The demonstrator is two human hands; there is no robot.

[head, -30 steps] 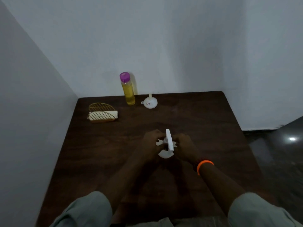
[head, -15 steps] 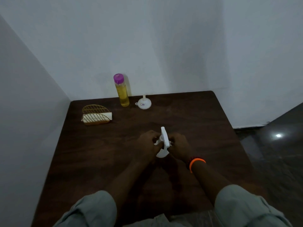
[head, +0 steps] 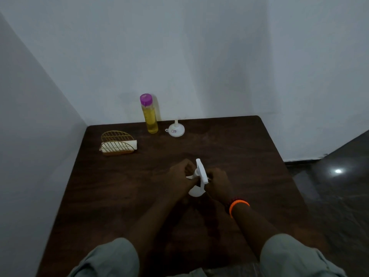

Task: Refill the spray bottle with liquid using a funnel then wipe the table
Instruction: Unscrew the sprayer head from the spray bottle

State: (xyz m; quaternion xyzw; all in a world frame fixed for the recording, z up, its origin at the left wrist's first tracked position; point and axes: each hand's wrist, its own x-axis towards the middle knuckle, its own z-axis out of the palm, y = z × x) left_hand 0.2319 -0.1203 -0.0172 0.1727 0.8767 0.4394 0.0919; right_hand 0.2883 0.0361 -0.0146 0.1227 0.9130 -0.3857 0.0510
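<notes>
I keep both hands, left (head: 180,174) and right (head: 216,182), closed on the white spray bottle (head: 199,176) at mid-bench (head: 249,156), its head barely turned since a second ago, cap seemingly still on, funnel (head: 176,129) untouched.

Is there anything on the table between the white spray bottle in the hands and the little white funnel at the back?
No. In the head view, only bare dark table lies between the spray bottle and the funnel.
</notes>
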